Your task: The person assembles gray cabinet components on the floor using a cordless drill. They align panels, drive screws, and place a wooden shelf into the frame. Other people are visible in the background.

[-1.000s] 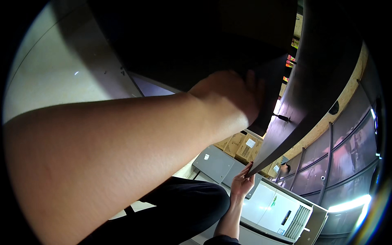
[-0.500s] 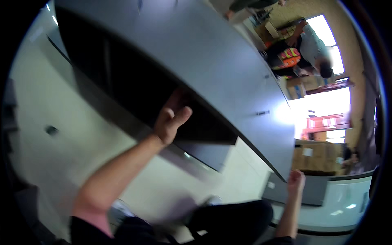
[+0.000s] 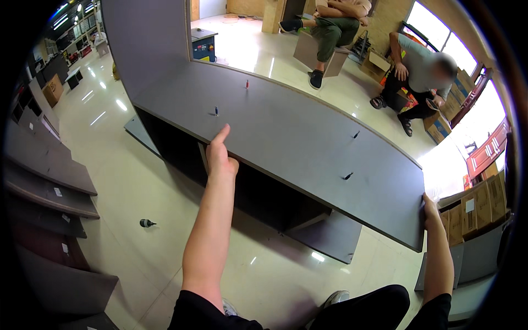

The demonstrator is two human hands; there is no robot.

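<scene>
A long grey board lies across the view, joined at its left end to an upright grey panel. Four-sided dark openings show beneath it. My left hand grips its front edge, thumb on top and fingers hidden underneath. At the board's right end, my right hand is closed around the edge. Several small pins stand up from the surface: a red one, a blue one and dark ones. Another grey panel sits lower, near the floor.
Grey boards are stacked at the left. A small black bottle-shaped thing with a pointed tip lies on the floor. Two people sit beyond the board, one on a box. Cardboard cartons stand at the right.
My view has turned and steadied, so the board now appears more level and its left upright shows. Both hands stay at the board; my left thumb now lies over its front edge.
</scene>
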